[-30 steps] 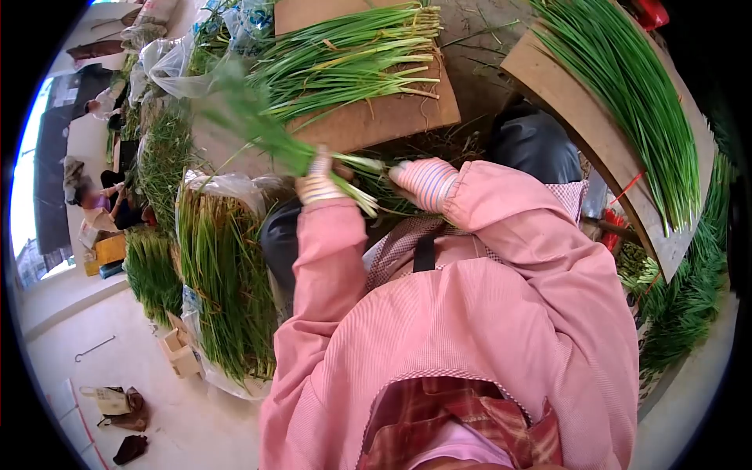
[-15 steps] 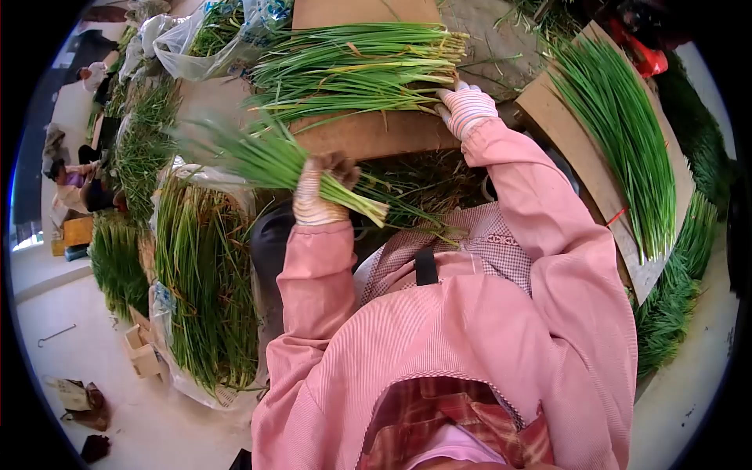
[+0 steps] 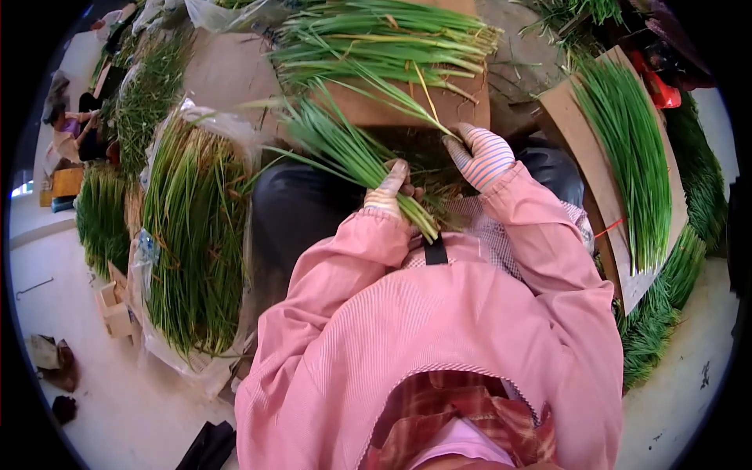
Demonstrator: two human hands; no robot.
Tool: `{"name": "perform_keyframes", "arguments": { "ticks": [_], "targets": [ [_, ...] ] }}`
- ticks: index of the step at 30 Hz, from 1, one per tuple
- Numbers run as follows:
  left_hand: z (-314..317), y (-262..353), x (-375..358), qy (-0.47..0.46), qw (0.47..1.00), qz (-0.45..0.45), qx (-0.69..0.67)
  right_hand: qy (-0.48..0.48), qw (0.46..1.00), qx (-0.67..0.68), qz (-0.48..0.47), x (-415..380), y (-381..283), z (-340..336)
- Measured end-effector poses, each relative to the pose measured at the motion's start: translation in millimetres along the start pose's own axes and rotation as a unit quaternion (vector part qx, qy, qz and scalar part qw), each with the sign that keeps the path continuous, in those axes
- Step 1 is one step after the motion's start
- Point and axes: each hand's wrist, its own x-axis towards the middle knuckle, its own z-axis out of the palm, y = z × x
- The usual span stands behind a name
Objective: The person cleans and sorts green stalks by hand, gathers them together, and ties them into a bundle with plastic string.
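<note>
My left hand (image 3: 392, 188), in a striped glove, is closed around a bunch of green chives (image 3: 329, 137). Their leaves fan out to the upper left, and the pale stem ends stick out below the fist. To its right, my gloved right hand (image 3: 479, 154) pinches the base of a few chive stalks (image 3: 403, 100), one with a yellow leaf. Those stalks stretch up-left in front of a larger pile of chives (image 3: 384, 39) lying on a brown board (image 3: 399, 110). The fingertips of my right hand are just below the pile's stem ends.
On the right, a slanted board (image 3: 560, 117) carries a neat bundle of chives (image 3: 630, 157). More greens (image 3: 666, 305) lie beyond it. At left, a plastic-lined heap of chives (image 3: 200, 235) stands beside my knee (image 3: 290, 227). Another person (image 3: 74, 133) sits at far left.
My left hand has moved right and towards my body with its bunch. My right hand has come away from the pile and now holds a few stalks. The view has shifted slightly.
</note>
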Motion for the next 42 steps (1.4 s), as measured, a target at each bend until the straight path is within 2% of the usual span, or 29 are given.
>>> {"name": "perform_keyframes", "arguments": {
  "ticks": [2, 4, 6, 7, 9, 10, 11, 12, 14, 15, 18, 19, 20, 22, 23, 24, 25, 26, 27, 28, 29, 30, 32, 34, 35, 37, 39, 40, 42],
  "targets": [
    [3, 1, -4, 0.013, 1.000, 0.015, 0.012, 0.057, 0.993, 0.073, -0.073, -15, -19, 0],
    [6, 7, 6, 0.023, 0.999, 0.012, 0.019, -0.039, 0.995, 0.086, -0.043, -25, -22, 5],
    [7, 16, 9, 0.021, 0.997, 0.000, 0.074, -0.043, 0.989, 0.121, -0.072, -37, -26, 14],
    [6, 21, 18, 0.065, 0.987, -0.070, 0.126, -0.063, 0.984, 0.145, -0.076, -41, -30, 15],
    [3, 15, 20, 0.050, 0.993, -0.039, 0.096, -0.146, 0.923, 0.352, 0.058, -40, -29, 22],
    [2, 12, 21, 0.033, 0.997, -0.011, 0.066, -0.166, 0.866, 0.454, 0.131, -37, -30, 21],
    [1, 10, 21, 0.032, 0.996, -0.011, 0.079, -0.207, 0.822, 0.475, 0.237, -28, -28, 12],
    [-1, 9, 21, 0.019, 0.997, -0.020, 0.078, -0.188, 0.791, 0.529, 0.244, -21, -25, 18],
    [5, 8, 17, 0.064, 0.994, -0.015, 0.093, -0.158, 0.744, 0.599, 0.252, -12, -23, 36],
    [1, 5, 18, 0.021, 0.995, 0.036, 0.090, -0.141, 0.783, 0.568, 0.210, -6, -12, 50],
    [-7, 17, 27, 0.061, 0.971, 0.077, 0.220, -0.104, 0.876, 0.438, 0.174, 3, -1, 64],
    [-8, 17, 28, 0.049, 0.969, 0.137, 0.197, -0.107, 0.878, 0.427, 0.187, 6, 4, 66],
    [-11, 22, 30, 0.051, 0.969, 0.142, 0.195, -0.113, 0.885, 0.412, 0.184, 7, 13, 69],
    [-3, 45, 19, 0.013, 0.966, 0.193, 0.173, -0.167, 0.941, 0.224, 0.190, 6, 16, 61],
    [-4, 60, 23, -0.004, 0.945, 0.256, 0.205, -0.225, 0.947, 0.155, 0.170, 3, 17, 50],
    [-8, 78, 24, -0.009, 0.946, 0.252, 0.204, -0.281, 0.944, 0.085, 0.154, -2, 16, 37],
    [-15, 97, 24, 0.086, 0.843, 0.439, 0.300, -0.324, 0.938, -0.070, 0.098, -3, 25, 33],
    [-17, 112, 24, 0.171, 0.686, 0.599, 0.376, -0.356, 0.920, -0.162, 0.038, -4, 36, 25],
    [-19, 133, 23, 0.033, 0.799, 0.542, 0.258, -0.368, 0.910, -0.189, 0.031, -1, 37, 12],
    [-21, 154, 23, -0.071, 0.881, 0.452, 0.117, -0.381, 0.898, -0.217, 0.024, 3, 34, -5],
    [-26, 183, 21, -0.358, 0.901, 0.216, -0.118, -0.284, 0.941, -0.183, 0.033, 8, 26, -22],
    [-7, 182, -3, -0.321, 0.913, 0.239, -0.076, -0.183, 0.971, -0.149, 0.038, 14, 21, -33],
    [5, 167, 9, -0.229, 0.916, 0.329, -0.014, -0.015, 0.994, -0.110, 0.020, 42, 30, -42],
    [10, 138, 21, -0.191, 0.961, 0.167, -0.108, 0.096, 0.973, -0.208, -0.017, 59, 24, -51],
    [15, 120, 23, -0.193, 0.967, 0.107, -0.129, 0.083, 0.972, -0.219, -0.024, 69, 26, -49],
    [10, 84, 43, -0.202, 0.974, 0.073, -0.071, 0.060, 0.966, -0.253, 0.003, 87, 37, -40],
    [15, 61, 39, -0.122, 0.986, 0.107, 0.024, 0.004, 0.957, -0.290, 0.020, 102, 51, -30],
    [16, 52, 37, -0.116, 0.979, 0.152, 0.075, -0.043, 0.952, -0.295, 0.074, 108, 41, -35],
    [7, 40, 42, -0.123, 0.973, 0.127, 0.147, -0.064, 0.944, -0.317, 0.059, 113, 31, -46]
  ]
}}
